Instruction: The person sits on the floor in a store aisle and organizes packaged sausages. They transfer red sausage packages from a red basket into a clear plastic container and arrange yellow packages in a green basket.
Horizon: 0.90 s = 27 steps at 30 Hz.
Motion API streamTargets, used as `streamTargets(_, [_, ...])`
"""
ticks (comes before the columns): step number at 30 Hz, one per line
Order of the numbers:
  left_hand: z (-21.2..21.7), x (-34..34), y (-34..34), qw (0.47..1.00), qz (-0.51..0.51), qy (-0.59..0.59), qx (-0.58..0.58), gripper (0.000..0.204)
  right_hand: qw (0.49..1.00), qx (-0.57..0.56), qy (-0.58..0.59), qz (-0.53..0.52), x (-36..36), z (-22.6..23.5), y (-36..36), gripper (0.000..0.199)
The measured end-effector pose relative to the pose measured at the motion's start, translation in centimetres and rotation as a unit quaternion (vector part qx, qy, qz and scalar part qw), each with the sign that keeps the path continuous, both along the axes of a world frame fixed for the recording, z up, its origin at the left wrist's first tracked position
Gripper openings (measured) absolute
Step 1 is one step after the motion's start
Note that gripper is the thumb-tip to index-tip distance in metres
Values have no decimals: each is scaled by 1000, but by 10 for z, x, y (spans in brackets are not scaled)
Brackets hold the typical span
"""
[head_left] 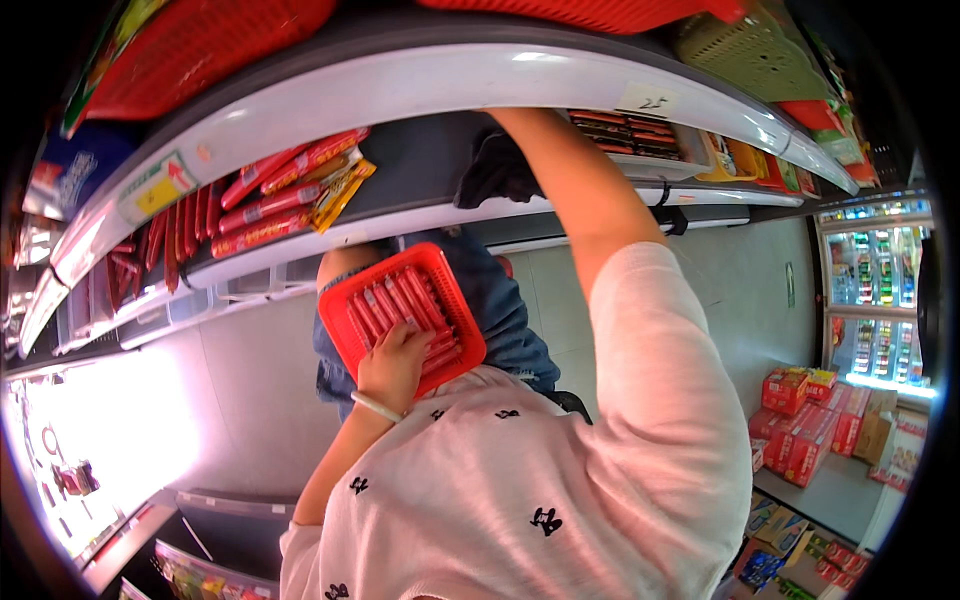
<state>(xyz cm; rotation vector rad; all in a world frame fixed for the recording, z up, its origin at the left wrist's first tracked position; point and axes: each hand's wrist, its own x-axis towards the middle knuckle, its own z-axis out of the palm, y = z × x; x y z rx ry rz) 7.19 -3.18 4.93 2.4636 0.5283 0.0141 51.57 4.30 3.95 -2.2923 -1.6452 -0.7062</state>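
A red plastic basket (448,262) rests tilted on my lap, with a row of slim red-wrapped sausages (385,300) in it. Over its near side lies my left hand (393,362), fingers curled on the sausages; whether they also press the basket floor is hidden. My right arm stretches up to the lower shelf (410,165). Past the wrist, the upper shelf's white front edge hides my right hand. Beside that forearm a crumpled black cloth (500,172) hangs slightly over the lower shelf's lip.
Red and yellow sausage packs (285,190) lie on the lower shelf at left. A pale tray of dark packets (640,140) stands at right. Red baskets (205,50) fill the shelf above. Red cartons (800,430) are stacked on the right, near a lit drinks fridge (875,290).
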Motion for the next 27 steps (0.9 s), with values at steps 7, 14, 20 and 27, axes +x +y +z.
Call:
streamTargets(7, [3, 0, -3, 1000, -8, -8, 9, 28, 1000, -1, 28, -10, -10, -6, 12, 23])
streamTargets(14, [13, 8, -7, 1000, -14, 3, -22, 31, 986, -12, 161, -27, -85, 26, -44, 24])
streamTargets(20, [8, 3, -8, 1000, -18, 0, -15, 31, 859, 69, 504, -62, -106, 86, -166, 38])
streamTargets(27, [17, 20, -20, 996, 3, 73, 43, 27, 531, 440, 721, -68, -63, 92, -259, 29])
